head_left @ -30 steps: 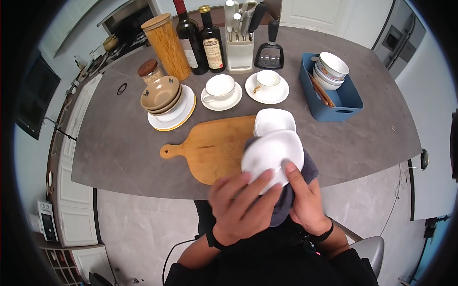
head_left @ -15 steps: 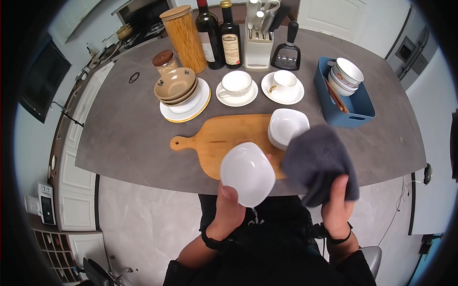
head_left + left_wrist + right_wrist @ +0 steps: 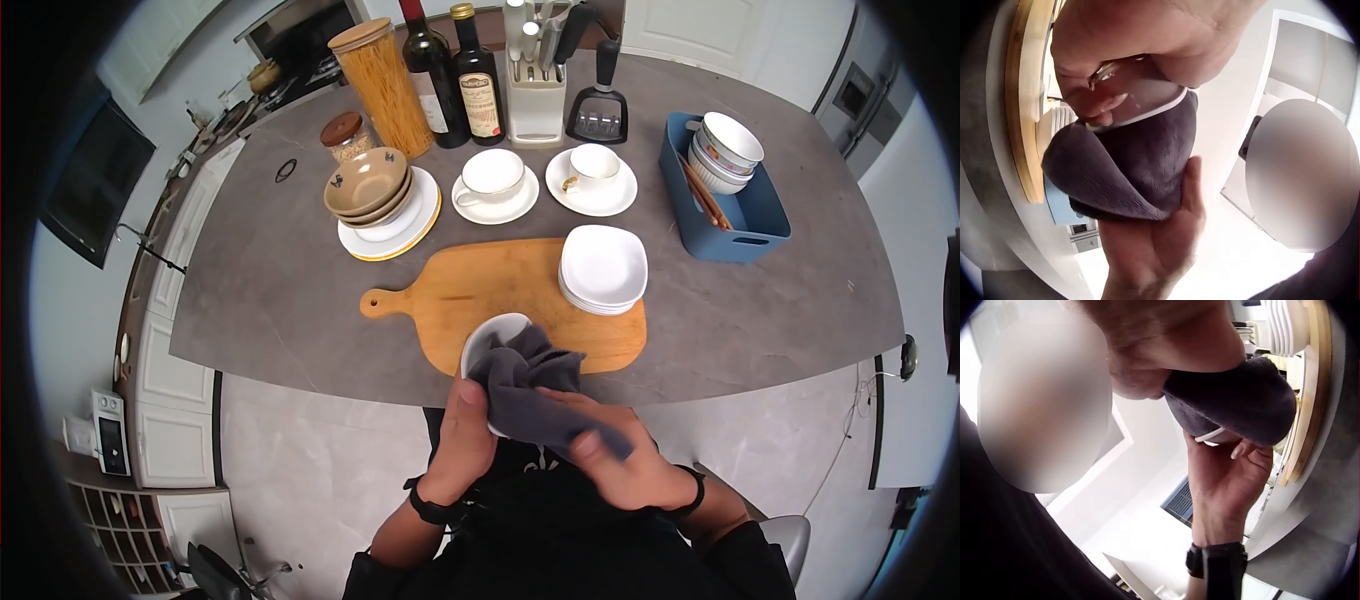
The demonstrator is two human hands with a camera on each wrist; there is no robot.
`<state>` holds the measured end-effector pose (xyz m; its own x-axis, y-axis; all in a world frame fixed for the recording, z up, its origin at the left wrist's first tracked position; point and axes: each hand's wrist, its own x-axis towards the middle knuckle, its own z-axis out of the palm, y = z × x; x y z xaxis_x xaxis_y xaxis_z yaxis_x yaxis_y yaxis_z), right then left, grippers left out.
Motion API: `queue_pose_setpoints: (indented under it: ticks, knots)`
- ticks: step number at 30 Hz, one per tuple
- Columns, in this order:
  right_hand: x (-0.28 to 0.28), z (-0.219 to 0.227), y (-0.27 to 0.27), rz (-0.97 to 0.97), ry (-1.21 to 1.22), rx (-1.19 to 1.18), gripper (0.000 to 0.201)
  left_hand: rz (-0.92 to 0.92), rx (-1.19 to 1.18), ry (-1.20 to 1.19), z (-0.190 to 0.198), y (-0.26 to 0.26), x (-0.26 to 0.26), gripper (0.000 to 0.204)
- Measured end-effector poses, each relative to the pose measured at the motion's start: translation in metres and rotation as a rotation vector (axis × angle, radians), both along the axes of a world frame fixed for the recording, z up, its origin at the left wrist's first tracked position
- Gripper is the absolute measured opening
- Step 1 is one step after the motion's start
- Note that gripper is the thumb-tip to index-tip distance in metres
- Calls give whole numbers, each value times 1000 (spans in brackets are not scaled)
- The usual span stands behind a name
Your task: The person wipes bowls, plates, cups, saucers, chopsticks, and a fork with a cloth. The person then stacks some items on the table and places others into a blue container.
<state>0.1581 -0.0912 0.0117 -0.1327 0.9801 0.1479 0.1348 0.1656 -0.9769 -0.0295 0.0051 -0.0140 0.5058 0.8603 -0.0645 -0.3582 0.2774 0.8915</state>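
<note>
In the head view the left hand (image 3: 462, 436) holds a white bowl (image 3: 484, 338) by its side, thumb on the near rim, at the front edge of the table. The right hand (image 3: 628, 456) grips a dark grey cloth (image 3: 528, 392) that lies in the bowl and covers most of it. Seen from the left wrist, the cloth (image 3: 1141, 156) wraps over the bowl's rim, with the right hand (image 3: 1154, 250) under it. The right wrist view shows the left hand (image 3: 1225, 481) supporting the bowl from below. A stack of square white bowls (image 3: 604, 268) stands on the cutting board (image 3: 480, 290).
Brown bowls (image 3: 366, 184) on plates stand at the left, and two cups on saucers (image 3: 496, 208) behind the board. A blue basket (image 3: 716, 240) with bowls and chopsticks is at the right. Bottles (image 3: 478, 95), a pasta jar (image 3: 385, 90) and a knife block (image 3: 536, 110) stand at the back.
The right hand has brought the cloth leftward into the white bowl, which the left hand still holds. A second ago both hands were together at the bowl, farther right.
</note>
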Motion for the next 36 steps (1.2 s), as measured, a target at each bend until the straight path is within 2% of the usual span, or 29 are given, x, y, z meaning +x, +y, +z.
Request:
queue_pose_setpoints:
  ticks: [1,2,3,4,5,6,7,8,10,11,13,18,20,21,23,24,26,27,28,30,31,33,36]
  knots:
    - [2,2,-6,-85,361,-341,57,4,32,84,4,4,0,86]
    - [2,6,-3,-138,741,-325,69,12,66,169,8,9,0,77]
    - [7,11,-1,-172,971,-373,72,103,-37,214,10,18,3,70]
    - [14,13,-1,-205,1202,-423,75,110,-35,218,16,28,1,70]
    - [22,11,-2,-200,1205,-424,75,94,-28,362,24,39,-2,65]
    - [32,8,-5,-209,1321,-421,77,73,-21,506,31,48,-2,60]
    - [40,5,-8,-221,1437,-416,80,153,4,539,37,53,7,48]
    - [44,2,-13,-227,1443,-413,80,146,4,544,34,61,8,48]
    - [50,-5,-25,-356,1344,-293,72,79,61,630,22,78,5,44]
    - [53,-6,-32,-365,1348,-288,72,142,51,621,19,81,9,36]
    - [57,-6,-42,-484,1116,-236,63,124,101,649,11,87,10,35]
    - [66,-7,-47,-590,1157,-229,61,153,302,735,3,96,12,33]
    - [69,-8,-47,-609,1143,-224,61,321,805,962,-4,103,12,38]
    - [71,-9,-48,-622,1142,-222,62,318,805,965,-4,99,12,38]
    - [74,-10,-49,-639,1144,-218,62,432,882,1409,32,78,30,44]
    - [75,-9,-49,-629,1154,-204,63,429,883,1409,38,72,38,44]
    - [78,-10,-50,-620,1162,-190,63,538,1183,1299,46,61,53,46]
    - [79,-11,-49,-601,1172,-182,64,401,1206,1214,52,54,63,40]
    - [80,-12,-49,-580,1179,-175,64,405,1201,1215,54,52,74,40]
    - [79,-9,-47,-604,1228,-189,63,97,1591,1069,56,52,91,32]
    - [80,-8,-46,-634,1279,-198,62,99,1595,1062,53,53,93,32]
    - [82,-8,-47,-634,1291,-152,62,-34,1516,1063,39,56,98,27]
    - [85,-8,-51,-676,1306,-84,63,31,1530,996,39,59,96,21]
